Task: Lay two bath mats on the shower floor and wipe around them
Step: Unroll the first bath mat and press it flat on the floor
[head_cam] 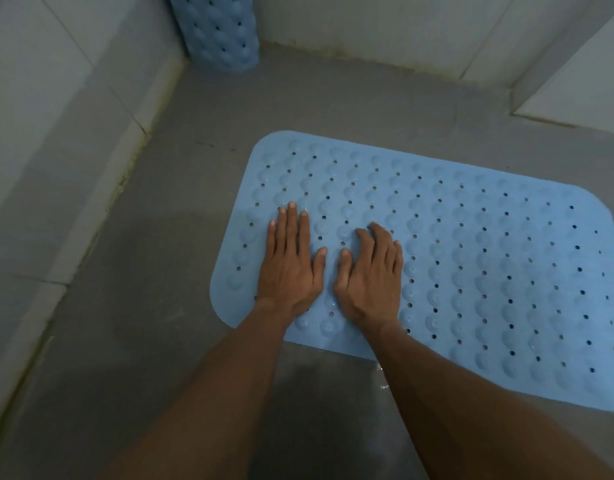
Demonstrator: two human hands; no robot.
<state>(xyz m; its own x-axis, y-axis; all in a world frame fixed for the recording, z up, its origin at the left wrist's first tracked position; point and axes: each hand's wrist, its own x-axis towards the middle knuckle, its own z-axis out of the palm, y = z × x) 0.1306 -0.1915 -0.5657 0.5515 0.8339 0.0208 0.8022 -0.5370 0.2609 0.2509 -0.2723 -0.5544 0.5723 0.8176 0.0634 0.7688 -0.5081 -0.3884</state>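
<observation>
A light blue bath mat with bumps and small holes lies flat on the grey shower floor, running from the middle to the right edge of the view. My left hand rests palm down on the mat's left part, fingers straight and close together. My right hand presses flat beside it, fingers slightly spread, thumbs nearly touching. Neither hand holds anything. A second blue mat, rolled up, stands upright in the far corner against the wall.
White tiled walls enclose the floor on the left and at the back. A raised tiled ledge sits at the upper right. A wet patch glistens on the floor by the mat's near edge.
</observation>
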